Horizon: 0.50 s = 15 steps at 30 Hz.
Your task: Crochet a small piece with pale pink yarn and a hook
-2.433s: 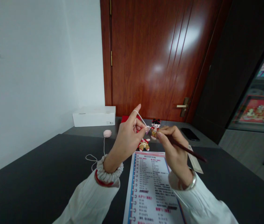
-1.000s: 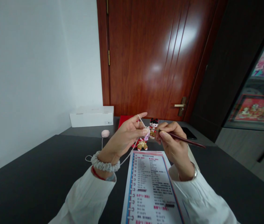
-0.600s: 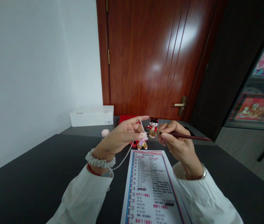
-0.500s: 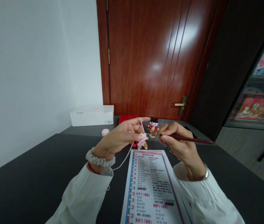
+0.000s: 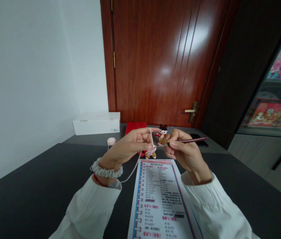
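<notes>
My left hand (image 5: pixel 130 144) pinches a small pale crochet piece (image 5: pixel 152 149) between thumb and fingers, and its index finger points out to the right. Pale yarn (image 5: pixel 151 135) runs over that finger and trails down past the wrist. My right hand (image 5: pixel 186 152) grips a crochet hook (image 5: pixel 194 140) with a dark red handle, its thin metal shaft reaching left to the crochet piece. The hook's tip is too small to make out. Both hands are held above the far end of a printed sheet (image 5: pixel 157 196).
A crocheted doll (image 5: pixel 162 130) with black hair stands behind my hands, by a red object (image 5: pixel 135 125). Farther left are a pale yarn ball (image 5: pixel 111 141) and a long white box (image 5: pixel 97 126). A dark phone-like object (image 5: pixel 201 142) lies beyond my right hand.
My right hand has shifted slightly left and turned, so the hook's handle now slants up to the right instead of down. My left hand keeps its hold nearly in place.
</notes>
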{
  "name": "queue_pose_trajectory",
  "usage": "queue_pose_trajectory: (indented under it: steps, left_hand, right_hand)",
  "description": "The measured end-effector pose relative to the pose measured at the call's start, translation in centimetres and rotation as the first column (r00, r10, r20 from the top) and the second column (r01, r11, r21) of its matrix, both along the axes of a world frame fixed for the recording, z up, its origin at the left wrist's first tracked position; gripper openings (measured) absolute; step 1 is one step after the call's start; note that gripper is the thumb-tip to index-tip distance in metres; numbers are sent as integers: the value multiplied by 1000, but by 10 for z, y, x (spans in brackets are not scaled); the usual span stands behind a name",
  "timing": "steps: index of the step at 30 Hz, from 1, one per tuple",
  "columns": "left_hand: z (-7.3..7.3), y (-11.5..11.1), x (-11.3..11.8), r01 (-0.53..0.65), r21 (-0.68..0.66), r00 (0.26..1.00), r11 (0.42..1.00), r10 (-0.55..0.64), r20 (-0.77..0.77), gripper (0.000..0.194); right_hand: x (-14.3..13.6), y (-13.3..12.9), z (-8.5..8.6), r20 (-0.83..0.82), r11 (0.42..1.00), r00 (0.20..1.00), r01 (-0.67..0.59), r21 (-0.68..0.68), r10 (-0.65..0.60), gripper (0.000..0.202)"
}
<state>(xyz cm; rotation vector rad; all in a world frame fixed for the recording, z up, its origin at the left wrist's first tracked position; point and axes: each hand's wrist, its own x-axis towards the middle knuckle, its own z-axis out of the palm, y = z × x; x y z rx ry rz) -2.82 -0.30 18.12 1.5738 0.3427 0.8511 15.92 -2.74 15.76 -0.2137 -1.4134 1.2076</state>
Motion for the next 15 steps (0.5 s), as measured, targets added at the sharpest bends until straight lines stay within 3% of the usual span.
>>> queue_pose_trajectory:
  steps: [3,4,9,15]
  left_hand:
    - [3,-5,9,-263,111,965,958,260,37,58]
    - [4,-7,11,-301,133,954,944,299,32,62]
    - [7,-11,17,-309,156,950,938,311,12,63]
    - [10,-10,14,-383,205,922,901,386,27,62]
  right_hand:
    - [-12,4,-1,-68,996,998,11,-87,-17,17]
    - [-16,5,-1,-99,994,994,32,-101,-42,17]
    - [-22,5,2,-154,980,970,178,-84,-189,19]
    - [0,4,4,-17,963,970,244,117,-244,13]
